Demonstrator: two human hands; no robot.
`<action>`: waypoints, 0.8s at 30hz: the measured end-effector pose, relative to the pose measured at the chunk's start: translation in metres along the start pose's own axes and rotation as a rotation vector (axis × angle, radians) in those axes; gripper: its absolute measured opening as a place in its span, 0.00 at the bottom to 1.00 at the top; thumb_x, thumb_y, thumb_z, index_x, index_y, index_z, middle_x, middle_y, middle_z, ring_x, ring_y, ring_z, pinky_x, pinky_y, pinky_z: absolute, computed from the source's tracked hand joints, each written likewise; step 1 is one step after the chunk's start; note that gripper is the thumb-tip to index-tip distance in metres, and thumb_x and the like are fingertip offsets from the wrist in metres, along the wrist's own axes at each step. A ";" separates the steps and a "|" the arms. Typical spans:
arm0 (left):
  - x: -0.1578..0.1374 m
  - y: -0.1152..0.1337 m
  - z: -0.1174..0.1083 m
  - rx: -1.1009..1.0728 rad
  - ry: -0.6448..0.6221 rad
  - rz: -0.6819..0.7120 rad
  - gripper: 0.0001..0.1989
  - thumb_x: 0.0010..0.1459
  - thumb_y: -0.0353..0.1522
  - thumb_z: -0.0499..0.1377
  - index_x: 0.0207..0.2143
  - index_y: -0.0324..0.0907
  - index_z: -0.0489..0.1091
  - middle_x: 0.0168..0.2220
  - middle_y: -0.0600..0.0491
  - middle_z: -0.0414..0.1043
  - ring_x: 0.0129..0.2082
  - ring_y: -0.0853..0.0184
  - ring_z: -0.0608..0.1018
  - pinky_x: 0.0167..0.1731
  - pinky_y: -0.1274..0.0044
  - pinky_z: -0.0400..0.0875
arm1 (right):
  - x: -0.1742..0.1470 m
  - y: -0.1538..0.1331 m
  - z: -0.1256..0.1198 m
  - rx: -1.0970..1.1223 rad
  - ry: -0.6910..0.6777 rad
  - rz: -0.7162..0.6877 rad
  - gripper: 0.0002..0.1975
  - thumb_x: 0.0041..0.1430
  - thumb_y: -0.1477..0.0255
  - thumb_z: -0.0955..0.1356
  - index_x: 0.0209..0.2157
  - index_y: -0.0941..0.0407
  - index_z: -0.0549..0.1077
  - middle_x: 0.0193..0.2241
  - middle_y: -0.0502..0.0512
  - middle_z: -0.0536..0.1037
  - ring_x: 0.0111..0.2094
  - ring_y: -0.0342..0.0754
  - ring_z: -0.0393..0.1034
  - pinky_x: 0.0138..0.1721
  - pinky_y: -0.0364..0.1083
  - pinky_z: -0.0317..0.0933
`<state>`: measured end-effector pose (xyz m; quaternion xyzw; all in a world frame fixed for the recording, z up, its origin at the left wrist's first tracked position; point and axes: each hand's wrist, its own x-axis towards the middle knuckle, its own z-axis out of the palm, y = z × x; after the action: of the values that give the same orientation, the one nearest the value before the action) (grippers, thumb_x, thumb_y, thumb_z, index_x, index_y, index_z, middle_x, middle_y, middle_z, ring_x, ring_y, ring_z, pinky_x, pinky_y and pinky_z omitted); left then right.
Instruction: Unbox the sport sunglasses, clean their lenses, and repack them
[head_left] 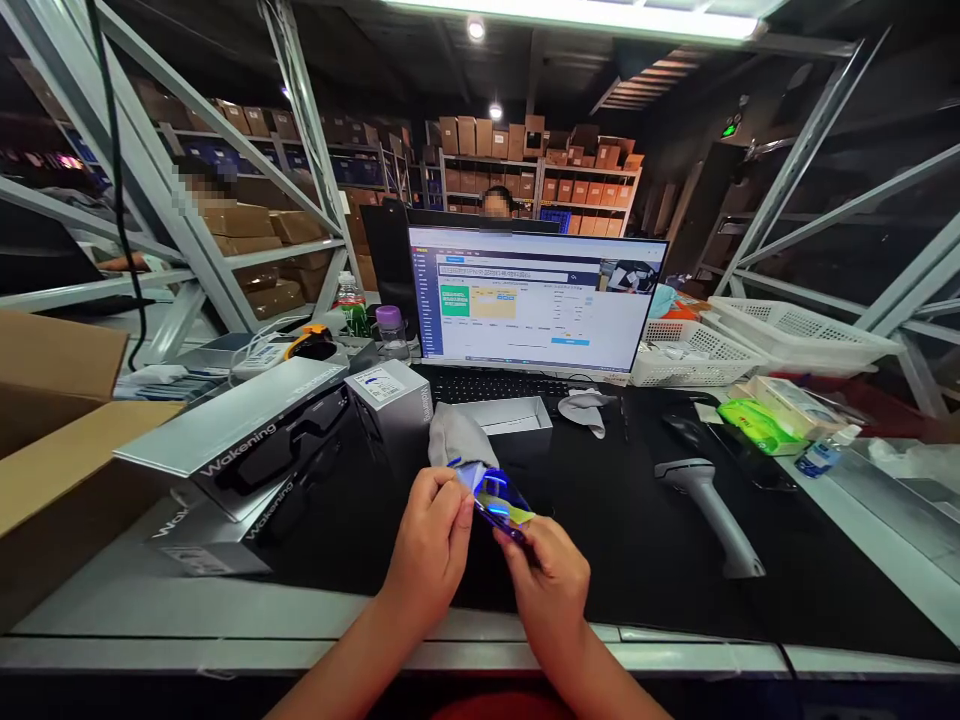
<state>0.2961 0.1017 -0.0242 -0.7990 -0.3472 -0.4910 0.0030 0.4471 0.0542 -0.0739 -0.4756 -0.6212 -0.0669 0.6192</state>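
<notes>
Over the front of the black mat, my right hand (555, 575) is closed on one end of a pair of sunglasses (496, 492) with shiny blue lenses. A yellow-green patch shows on the lens near its fingers. The other end of the sunglasses is hidden in the mouth of a soft grey pouch (459, 435). My left hand (431, 530) pinches the pouch at its opening, beside the lens. Just beyond the pouch lies an open grey box tray (514, 415). Farther right, a second grey cloth pouch (585, 408) rests flat.
Silver-and-black Wakening boxes (247, 420) are stacked at left, beside an open carton (67, 430). A monitor (536, 300) and keyboard (487, 385) stand ahead. On the right are a barcode scanner (712, 515), green tissue pack (761, 427), small bottle (825, 452) and white baskets (694, 355).
</notes>
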 end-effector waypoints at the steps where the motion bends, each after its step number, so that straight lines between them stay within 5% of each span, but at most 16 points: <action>1: 0.002 -0.002 -0.002 0.016 0.013 0.005 0.09 0.68 0.24 0.49 0.34 0.42 0.63 0.38 0.52 0.62 0.38 0.68 0.69 0.40 0.77 0.66 | 0.001 0.000 0.000 -0.043 -0.023 -0.089 0.08 0.68 0.74 0.68 0.34 0.57 0.77 0.28 0.56 0.81 0.28 0.47 0.77 0.30 0.44 0.69; 7: 0.015 -0.009 -0.009 0.002 -0.015 0.032 0.09 0.69 0.24 0.49 0.34 0.41 0.63 0.38 0.52 0.63 0.38 0.68 0.69 0.40 0.77 0.66 | 0.027 0.001 -0.015 -0.253 -0.208 -0.518 0.10 0.68 0.80 0.63 0.36 0.60 0.76 0.35 0.61 0.84 0.22 0.45 0.69 0.22 0.48 0.55; 16: 0.051 -0.022 -0.021 -0.068 -0.115 0.071 0.10 0.70 0.26 0.48 0.34 0.42 0.64 0.38 0.52 0.63 0.39 0.68 0.70 0.41 0.77 0.66 | 0.070 0.001 -0.026 -0.322 -0.340 -0.705 0.15 0.69 0.81 0.61 0.32 0.59 0.76 0.33 0.56 0.83 0.20 0.43 0.65 0.21 0.47 0.53; 18: 0.055 -0.023 -0.024 -0.089 -0.166 0.076 0.10 0.70 0.27 0.48 0.33 0.42 0.64 0.38 0.52 0.63 0.39 0.68 0.70 0.41 0.77 0.66 | 0.070 0.005 -0.028 -0.267 -0.280 -0.614 0.12 0.69 0.79 0.64 0.33 0.59 0.76 0.32 0.55 0.83 0.22 0.43 0.69 0.23 0.47 0.56; 22: 0.052 -0.018 -0.019 -0.127 -0.236 0.071 0.11 0.70 0.28 0.48 0.33 0.42 0.63 0.37 0.53 0.63 0.36 0.69 0.70 0.38 0.77 0.67 | 0.059 0.005 -0.017 -0.058 -0.092 -0.143 0.15 0.67 0.70 0.69 0.25 0.56 0.74 0.22 0.50 0.78 0.23 0.44 0.72 0.26 0.43 0.63; 24: 0.046 -0.015 -0.012 -0.146 -0.231 0.086 0.11 0.70 0.28 0.48 0.32 0.42 0.62 0.37 0.53 0.64 0.36 0.69 0.70 0.38 0.77 0.67 | 0.050 0.001 -0.007 0.008 -0.038 -0.019 0.15 0.67 0.68 0.70 0.25 0.56 0.74 0.22 0.50 0.78 0.23 0.44 0.73 0.27 0.42 0.63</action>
<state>0.2910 0.1346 0.0135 -0.8624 -0.2742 -0.4191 -0.0741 0.4639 0.0754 -0.0309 -0.4685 -0.6374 -0.0615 0.6086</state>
